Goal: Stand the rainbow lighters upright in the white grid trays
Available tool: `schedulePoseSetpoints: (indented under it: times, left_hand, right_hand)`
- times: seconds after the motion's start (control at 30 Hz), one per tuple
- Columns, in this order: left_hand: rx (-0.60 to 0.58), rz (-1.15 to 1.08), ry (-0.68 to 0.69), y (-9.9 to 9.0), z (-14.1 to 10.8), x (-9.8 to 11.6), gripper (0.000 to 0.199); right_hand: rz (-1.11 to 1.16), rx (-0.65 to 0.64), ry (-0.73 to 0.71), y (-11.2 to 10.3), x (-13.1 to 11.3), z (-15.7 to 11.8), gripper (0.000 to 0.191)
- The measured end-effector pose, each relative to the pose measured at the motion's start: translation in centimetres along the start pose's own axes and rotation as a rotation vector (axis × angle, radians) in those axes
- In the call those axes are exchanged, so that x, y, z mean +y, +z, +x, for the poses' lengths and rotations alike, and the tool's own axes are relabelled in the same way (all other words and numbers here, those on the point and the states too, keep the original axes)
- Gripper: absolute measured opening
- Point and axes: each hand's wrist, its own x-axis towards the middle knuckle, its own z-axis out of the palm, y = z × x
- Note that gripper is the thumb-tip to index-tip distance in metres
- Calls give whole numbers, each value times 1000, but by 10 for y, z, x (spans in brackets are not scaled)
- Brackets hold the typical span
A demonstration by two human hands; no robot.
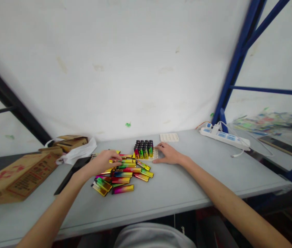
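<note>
My left hand (104, 163) is over a loose pile of shiny multicoloured lighters (122, 175), thumb and fingers curled around the end of one lighter (129, 161). Gold, red, green, blue and purple show on the pile, which lies in several directions. My right hand (169, 154) holds the right end of a white holed tray (155, 155), its thumb at the near side and fingers at the far side. Rows of upright lighters with black tops (144, 148) fill the tray's left part. White holes show beside my right fingers.
Another white holed tray (169, 137) lies by the wall. A power strip (225, 137) with cables is at the right, near a blue metal frame (235, 65). Cardboard boxes (22, 174), a white plastic bag (77, 153) and a dark flat object (72, 175) are at the left.
</note>
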Motion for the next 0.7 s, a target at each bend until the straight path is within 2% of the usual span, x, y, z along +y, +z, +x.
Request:
schedulePoseSetpoints:
  times: [0.17, 0.33, 0.4, 0.5, 0.6, 0.7]
  left_hand:
    - [20, 2, 36, 21, -9, 1, 31]
    - [119, -139, 45, 17, -5, 0, 35]
    - [161, -311, 24, 11, -4, 1, 39]
    - [215, -702, -10, 6, -3, 11, 38]
    - [366, -1137, -36, 6, 2, 30, 38]
    - [489, -1397, -25, 5, 10, 52, 39]
  right_hand:
    - [-1, 4, -8, 2, 3, 0, 83]
    - [-10, -5, -1, 1, 2, -1, 84]
    - [-16, -10, -3, 0, 1, -1, 83]
    - [-13, -3, -11, -1, 0, -1, 80]
    - [-10, -3, -10, -1, 0, -1, 82]
    - [-12, -12, -5, -1, 0, -1, 82]
